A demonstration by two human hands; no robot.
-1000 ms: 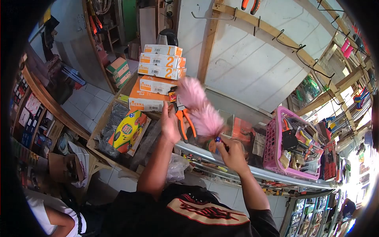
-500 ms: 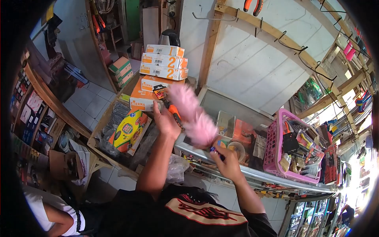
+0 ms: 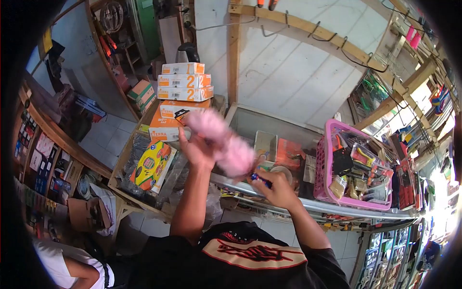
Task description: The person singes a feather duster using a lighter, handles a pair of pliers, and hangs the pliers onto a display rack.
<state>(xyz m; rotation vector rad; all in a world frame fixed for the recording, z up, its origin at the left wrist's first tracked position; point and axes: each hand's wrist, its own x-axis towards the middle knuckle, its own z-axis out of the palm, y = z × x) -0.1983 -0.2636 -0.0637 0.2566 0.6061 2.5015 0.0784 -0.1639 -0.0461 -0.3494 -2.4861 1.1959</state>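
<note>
A pink fluffy duster (image 3: 236,155), blurred by motion, crosses in front of my chest. My right hand (image 3: 279,189) is closed around its dark blue handle. My left hand (image 3: 198,153), palm up, holds an orange-handled hand tool on a black and orange hang card (image 3: 181,116). The duster's head covers most of that tool and my left fingers, so its exact kind is hidden. Behind the card stand white and orange Eterna boxes (image 3: 185,94) in a stack.
A glass display counter (image 3: 288,123) runs to the right, with a pink plastic basket (image 3: 323,185) of carded tools on it. A yellow and red package (image 3: 153,166) lies left of my arm. Wire hooks line a wooden rail (image 3: 301,22). Another person's arm (image 3: 82,274) shows lower left.
The view has shifted, so boxes sit further left and the basket shows more. The duster has moved over the tool in my left hand, hiding its orange handle. Both hands keep their hold.
</note>
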